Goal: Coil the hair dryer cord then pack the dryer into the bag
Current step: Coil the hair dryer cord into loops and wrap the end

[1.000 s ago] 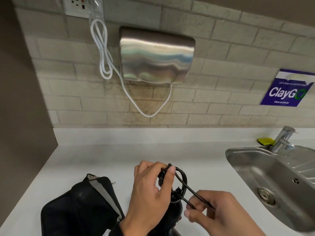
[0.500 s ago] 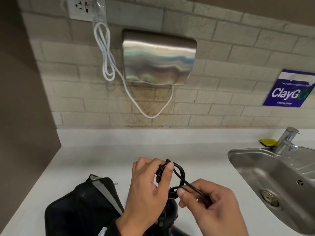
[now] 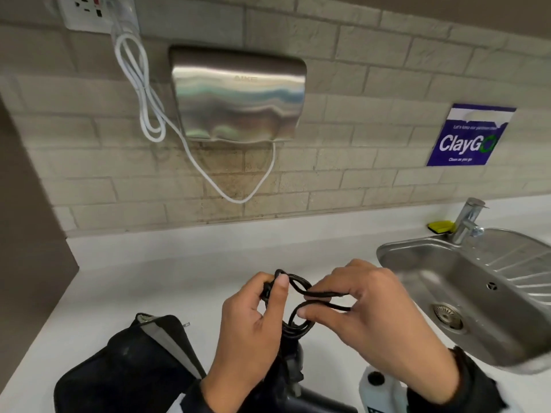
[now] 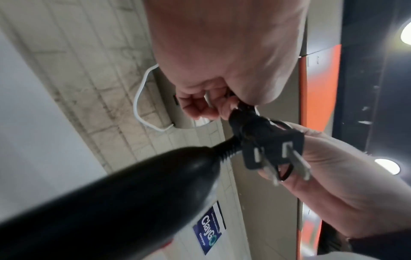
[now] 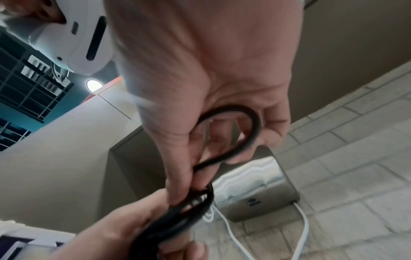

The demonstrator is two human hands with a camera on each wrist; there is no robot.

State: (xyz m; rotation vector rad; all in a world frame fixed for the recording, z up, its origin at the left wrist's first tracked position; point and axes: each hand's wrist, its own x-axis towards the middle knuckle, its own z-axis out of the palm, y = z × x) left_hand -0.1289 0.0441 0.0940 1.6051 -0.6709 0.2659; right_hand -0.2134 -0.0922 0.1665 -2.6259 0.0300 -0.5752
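A black cord (image 3: 301,293) is gathered in loops above the counter. My left hand (image 3: 253,326) grips the coiled bundle, thumb pressed on top. My right hand (image 3: 357,311) pinches a loop (image 5: 240,133) of the cord and holds it out to the right. In the left wrist view the black plug (image 4: 271,146) with metal prongs hangs by the dryer's black handle (image 4: 124,193). The dryer body (image 3: 290,371) hangs below my hands, mostly hidden. An unzipped black bag (image 3: 128,368) lies on the counter at lower left.
A steel sink (image 3: 465,293) with a tap (image 3: 468,219) lies to the right, a yellow sponge (image 3: 441,226) behind it. A wall hand dryer (image 3: 238,96) with a white cable (image 3: 143,93) hangs above. A white bottle (image 3: 378,389) stands near my right wrist.
My right hand rose and drew a loop of cord up and to the right, level with the left hand. The left hand kept its grip on the coil.
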